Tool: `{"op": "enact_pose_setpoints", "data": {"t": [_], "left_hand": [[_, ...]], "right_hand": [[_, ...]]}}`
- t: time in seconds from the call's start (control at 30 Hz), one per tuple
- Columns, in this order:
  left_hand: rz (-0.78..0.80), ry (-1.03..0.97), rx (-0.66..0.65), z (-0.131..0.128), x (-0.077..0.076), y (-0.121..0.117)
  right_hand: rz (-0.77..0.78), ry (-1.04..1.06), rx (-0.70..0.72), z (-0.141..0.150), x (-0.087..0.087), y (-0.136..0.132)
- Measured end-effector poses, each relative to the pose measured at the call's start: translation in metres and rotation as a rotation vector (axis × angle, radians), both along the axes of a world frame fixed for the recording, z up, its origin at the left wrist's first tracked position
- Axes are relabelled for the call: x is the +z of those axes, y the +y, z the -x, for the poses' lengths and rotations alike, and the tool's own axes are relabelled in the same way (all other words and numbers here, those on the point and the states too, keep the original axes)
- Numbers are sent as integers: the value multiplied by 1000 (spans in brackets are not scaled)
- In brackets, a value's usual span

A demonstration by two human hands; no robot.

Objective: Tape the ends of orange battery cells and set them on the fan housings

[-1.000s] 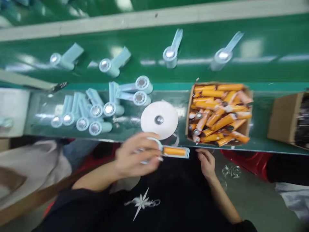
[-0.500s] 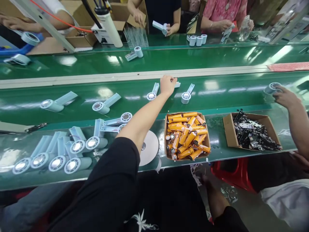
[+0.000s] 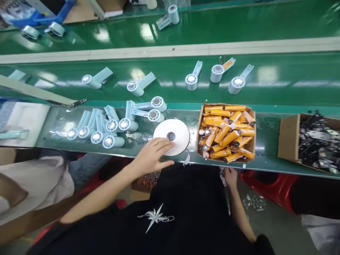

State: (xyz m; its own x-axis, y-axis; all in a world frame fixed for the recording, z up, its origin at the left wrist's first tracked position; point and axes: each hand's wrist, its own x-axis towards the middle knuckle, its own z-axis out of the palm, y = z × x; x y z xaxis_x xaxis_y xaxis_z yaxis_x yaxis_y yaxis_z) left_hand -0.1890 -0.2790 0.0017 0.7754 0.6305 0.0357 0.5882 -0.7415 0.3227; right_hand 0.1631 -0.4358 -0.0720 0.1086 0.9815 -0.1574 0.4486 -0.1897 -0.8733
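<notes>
My left hand lies open with the fingers stretched out, their tips on the near edge of a white tape roll on the green shelf. My right hand is low, just under the shelf edge below the cardboard box of orange batteries; its fingers are mostly hidden, and a thin pale strip hangs beside it. On the conveyor belt beyond stands a pale blue fan body with an orange battery in its handle, between two empty pale blue fan bodies.
Several pale blue fan bodies lie clustered on the shelf left of the tape roll, and others sit on the belt. A cardboard box of black parts stands at the right. A white block sits far left.
My left arm, stretched out to the belt half a second ago, has drawn back to the tape roll. The fan body with the battery now stands on the belt. The view has tipped downward.
</notes>
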Motion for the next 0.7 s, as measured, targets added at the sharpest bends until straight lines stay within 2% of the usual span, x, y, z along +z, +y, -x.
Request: {"op": "enact_pose_setpoints", "data": {"t": [0.07, 0.17, 0.23, 0.3, 0.33, 0.37, 0.43, 0.5, 0.53, 0.6, 0.7], "left_hand": [[2, 198, 72, 23, -6, -27], [30, 330, 159, 18, -12, -26], [28, 348, 195, 4, -12, -10], [26, 343, 174, -6, -7, 4], [22, 318, 144, -8, -3, 7], [10, 271, 108, -8, 2, 8], [-35, 134, 47, -5, 11, 1], [-82, -5, 18, 2, 17, -13], [-102, -63, 24, 5, 18, -20], [-150, -160, 84, 13, 15, -30], [-243, -291, 250, 25, 2, -34]], "right_hand": [[-71, 62, 46, 24, -11, -13], [-218, 136, 114, 52, -11, -19], [-380, 176, 216, 62, 3, -10], [-526, 183, 322, 65, 26, 7], [-550, 183, 346, 64, 39, 16], [-523, 190, 341, 63, 52, 24], [-356, 234, 266, 62, 75, 35], [-176, 290, 193, 68, 89, 40], [-105, 302, 184, 74, 91, 40], [7, 285, 263, 90, 87, 38], [68, 98, 550, 106, 69, 34]]}}
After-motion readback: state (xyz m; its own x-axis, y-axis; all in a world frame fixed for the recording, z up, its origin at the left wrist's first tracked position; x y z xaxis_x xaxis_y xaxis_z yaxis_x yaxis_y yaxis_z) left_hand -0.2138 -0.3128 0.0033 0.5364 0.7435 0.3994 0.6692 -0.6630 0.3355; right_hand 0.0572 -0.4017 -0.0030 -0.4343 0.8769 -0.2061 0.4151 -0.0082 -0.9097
